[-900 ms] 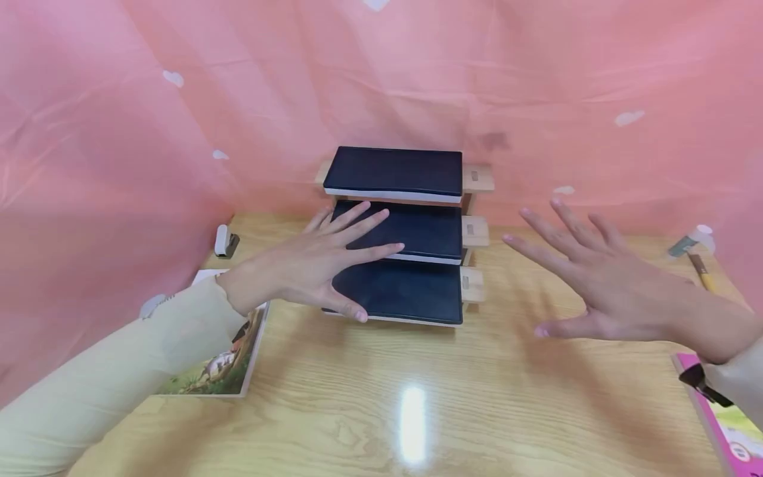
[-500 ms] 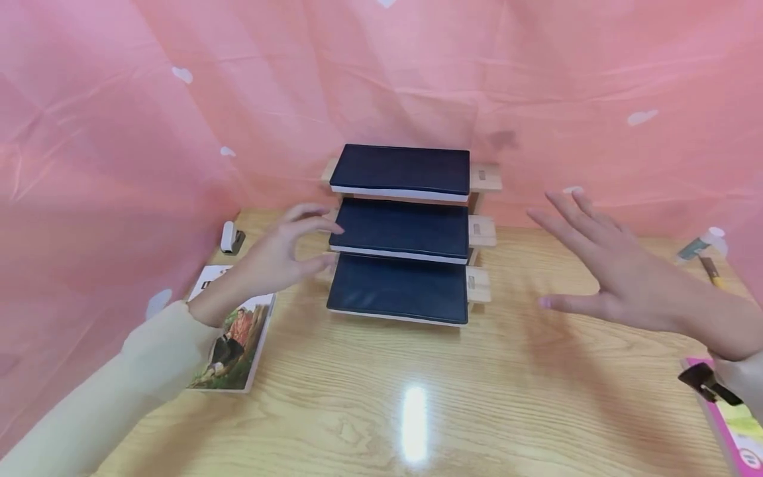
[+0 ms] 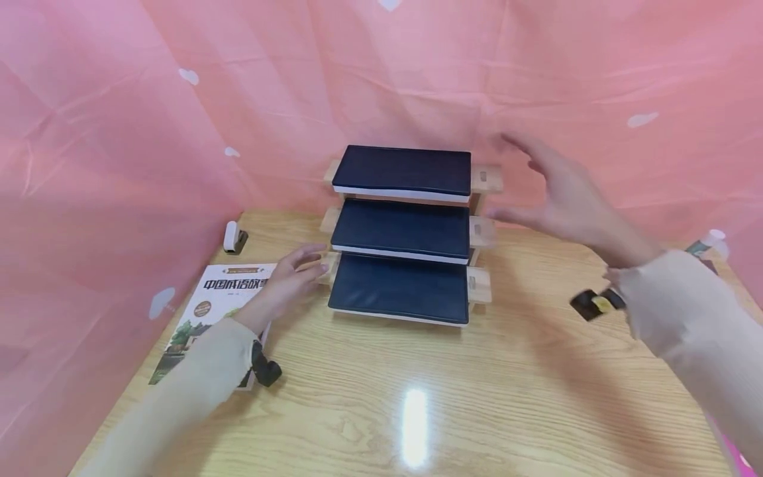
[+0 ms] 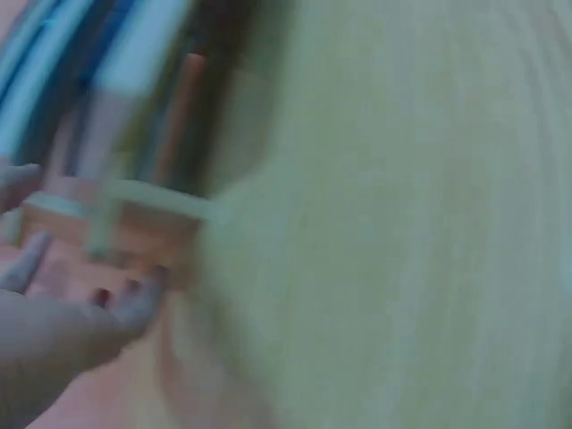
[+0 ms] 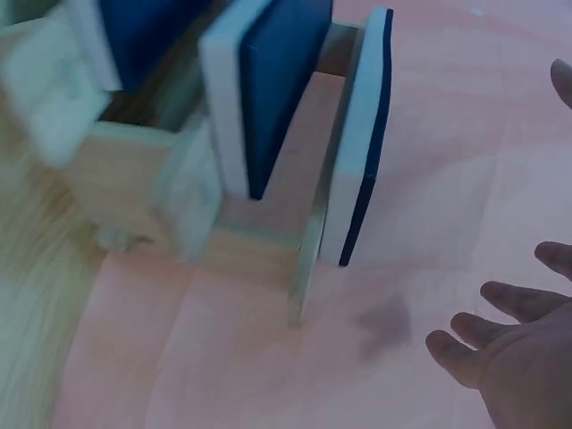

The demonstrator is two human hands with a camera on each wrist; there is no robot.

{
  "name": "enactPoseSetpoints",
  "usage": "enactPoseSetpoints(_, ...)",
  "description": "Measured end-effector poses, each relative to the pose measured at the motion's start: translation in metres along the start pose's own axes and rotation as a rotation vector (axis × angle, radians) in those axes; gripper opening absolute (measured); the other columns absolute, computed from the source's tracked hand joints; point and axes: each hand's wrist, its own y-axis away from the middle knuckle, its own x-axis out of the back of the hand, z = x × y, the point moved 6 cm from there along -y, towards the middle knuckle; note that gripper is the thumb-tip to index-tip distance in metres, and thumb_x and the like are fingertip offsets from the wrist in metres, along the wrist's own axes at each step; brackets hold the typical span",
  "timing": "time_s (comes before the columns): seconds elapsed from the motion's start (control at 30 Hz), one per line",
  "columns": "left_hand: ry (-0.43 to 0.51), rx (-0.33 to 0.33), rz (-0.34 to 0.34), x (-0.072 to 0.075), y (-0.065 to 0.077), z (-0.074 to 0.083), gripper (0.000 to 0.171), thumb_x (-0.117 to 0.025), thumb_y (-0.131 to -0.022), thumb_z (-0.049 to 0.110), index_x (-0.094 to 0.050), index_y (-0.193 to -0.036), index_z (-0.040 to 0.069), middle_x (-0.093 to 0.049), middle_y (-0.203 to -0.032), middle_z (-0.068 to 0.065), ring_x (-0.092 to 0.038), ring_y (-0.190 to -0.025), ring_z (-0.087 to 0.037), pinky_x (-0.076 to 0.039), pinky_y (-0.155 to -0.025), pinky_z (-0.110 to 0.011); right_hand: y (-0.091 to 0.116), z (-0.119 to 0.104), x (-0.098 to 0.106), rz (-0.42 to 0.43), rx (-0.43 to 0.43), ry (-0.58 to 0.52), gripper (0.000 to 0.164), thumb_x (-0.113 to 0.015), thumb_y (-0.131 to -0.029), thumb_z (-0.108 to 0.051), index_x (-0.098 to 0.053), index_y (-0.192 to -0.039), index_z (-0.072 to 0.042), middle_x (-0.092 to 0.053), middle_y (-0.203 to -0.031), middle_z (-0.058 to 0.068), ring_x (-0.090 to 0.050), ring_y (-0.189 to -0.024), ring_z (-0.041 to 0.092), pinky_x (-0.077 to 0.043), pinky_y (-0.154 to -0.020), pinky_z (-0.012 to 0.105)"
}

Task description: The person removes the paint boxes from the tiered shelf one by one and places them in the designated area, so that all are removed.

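A stepped wooden stand [image 3: 481, 286] with three tiers is in the middle of the table, against the pink cloth. Each tier bears a dark navy, white-sided slab: the lower [image 3: 399, 289], the middle [image 3: 401, 228] and the upper [image 3: 402, 172]. Beside the stand's left end, near the lower tiers, is my left hand [image 3: 291, 281], its fingers loosely bent and holding nothing. In the left wrist view its fingers are close to the wood; blur hides whether they touch. My right hand [image 3: 563, 199] hovers right of the stand's upper tiers, thumb and fingers spread apart, apart from the wood in the right wrist view.
An illustrated book [image 3: 229, 298] lies at left, partly under my left forearm. Behind it is a small white and dark grey object [image 3: 234, 237], like a stapler. At right are a white-capped bottle [image 3: 706, 242] and a pink-edged book [image 3: 738, 454]. Pink cloth [image 3: 417, 73] encloses the table's back and sides.
My left hand has drawn back from in front of the slabs to the stand's left side, its fingers now bent. My right hand has moved left and up, closer to the stand.
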Motion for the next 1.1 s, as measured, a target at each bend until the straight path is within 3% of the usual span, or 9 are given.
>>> enactPoseSetpoints(0.2,0.127,0.001,0.076,-0.01,-0.005,-0.021,0.048,-0.066,-0.078,0.008,-0.052,-0.124,0.013,-0.041,-0.135,0.002,-0.037,-0.122,-0.022,-0.048,-0.08,-0.033,-0.04,-0.002,-0.022,-0.052,-0.051,-0.027,0.096,-0.073,-0.067,-0.049,-0.019,-0.143,-0.028,-0.021,-0.146,-0.012,-0.026,-0.132,0.024,-0.023,-0.105,0.049)
enactPoseSetpoints(0.3,0.112,-0.026,0.078,-0.01,-0.006,-0.023,0.048,-0.064,-0.078,0.002,-0.053,-0.124,0.013,-0.043,-0.134,0.003,-0.034,-0.126,-0.02,-0.049,-0.08,-0.03,-0.059,-0.004,-0.032,-0.08,-0.025,0.02,0.096,-0.07,-0.066,-0.055,-0.022,-0.143,-0.026,-0.022,-0.146,-0.009,-0.026,-0.132,0.026,-0.023,-0.105,0.051)
enactPoseSetpoints(0.47,0.089,-0.058,0.046,-0.011,-0.008,-0.025,0.05,-0.064,-0.078,0.002,-0.052,-0.125,0.015,-0.04,-0.137,0.003,-0.025,-0.131,-0.015,-0.041,-0.094,-0.029,-0.086,-0.005,-0.051,-0.151,0.035,0.105,0.093,-0.07,-0.063,-0.058,-0.029,-0.14,-0.023,-0.028,-0.144,-0.005,-0.026,-0.131,0.021,-0.023,-0.105,0.05)
enactPoseSetpoints(0.57,0.087,-0.067,0.038,-0.013,-0.009,-0.026,0.05,-0.065,-0.078,0.003,-0.052,-0.125,0.016,-0.041,-0.137,0.003,-0.029,-0.13,-0.017,-0.042,-0.091,-0.025,-0.099,-0.003,-0.063,-0.204,0.087,0.144,0.089,-0.072,-0.063,-0.055,-0.036,-0.136,-0.019,-0.034,-0.141,-0.002,-0.029,-0.129,0.021,-0.025,-0.104,0.047)
enactPoseSetpoints(0.63,0.101,-0.072,0.029,-0.015,-0.009,-0.026,0.05,-0.064,-0.079,0.003,-0.051,-0.126,0.016,-0.041,-0.137,0.001,-0.033,-0.128,-0.02,-0.045,-0.083,-0.022,-0.105,-0.001,-0.071,-0.241,0.116,0.182,0.086,-0.072,-0.064,-0.054,-0.039,-0.133,-0.017,-0.037,-0.138,0.001,-0.032,-0.126,0.022,-0.026,-0.104,0.046)
enactPoseSetpoints(0.8,0.074,-0.066,0.044,-0.019,-0.009,-0.026,0.049,-0.063,-0.08,0.005,-0.052,-0.126,0.02,-0.042,-0.136,0.001,-0.036,-0.126,-0.021,-0.045,-0.08,-0.021,-0.115,0.005,-0.085,-0.322,0.127,0.241,0.083,-0.068,-0.065,-0.059,-0.041,-0.131,-0.017,-0.038,-0.136,0.005,-0.034,-0.122,0.024,-0.027,-0.103,0.046)
enactPoseSetpoints(1.1,0.078,-0.028,0.057,-0.022,-0.007,-0.026,0.048,-0.06,-0.081,0.002,-0.052,-0.124,0.022,-0.05,-0.128,-0.005,-0.049,-0.112,-0.018,-0.046,-0.081,-0.023,-0.12,0.011,-0.098,-0.386,0.117,0.271,0.066,-0.046,-0.079,-0.066,-0.038,-0.135,-0.033,-0.028,-0.145,0.007,-0.021,-0.132,0.03,-0.011,-0.102,0.06)
